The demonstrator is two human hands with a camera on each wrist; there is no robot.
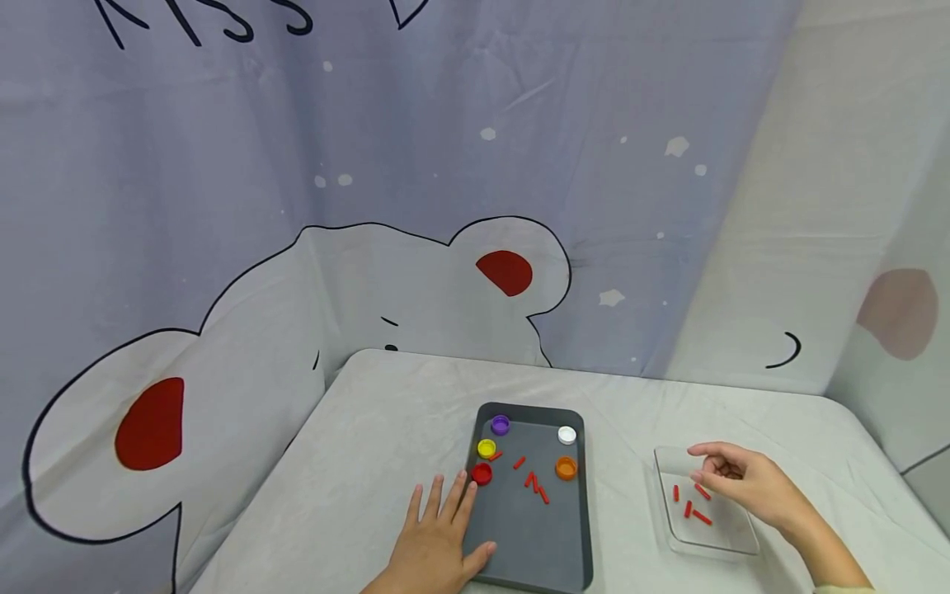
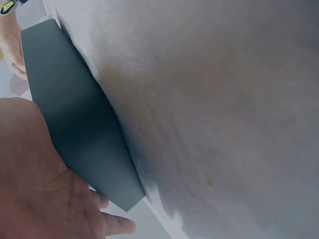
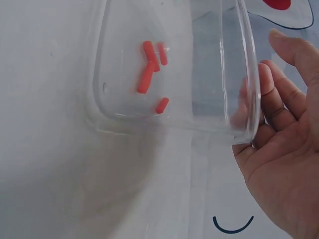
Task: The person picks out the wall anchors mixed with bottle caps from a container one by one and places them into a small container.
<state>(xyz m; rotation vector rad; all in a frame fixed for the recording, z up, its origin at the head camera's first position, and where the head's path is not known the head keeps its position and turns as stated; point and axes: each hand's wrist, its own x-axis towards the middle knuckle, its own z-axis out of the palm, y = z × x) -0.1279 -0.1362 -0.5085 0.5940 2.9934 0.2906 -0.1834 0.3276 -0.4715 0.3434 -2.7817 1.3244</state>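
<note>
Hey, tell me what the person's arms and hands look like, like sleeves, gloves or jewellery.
Both the left hand and the right hand are bare, with no gloves or rings visible. The right forearm is bare too, down to a pale yellowish sleeve edge at the bottom of the head view. No left sleeve shows there.

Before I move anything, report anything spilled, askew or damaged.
Nothing stands out: the red sticks lie at mixed angles, but every visible one sits within the gray tray or clear box, and no damage shows.
</note>
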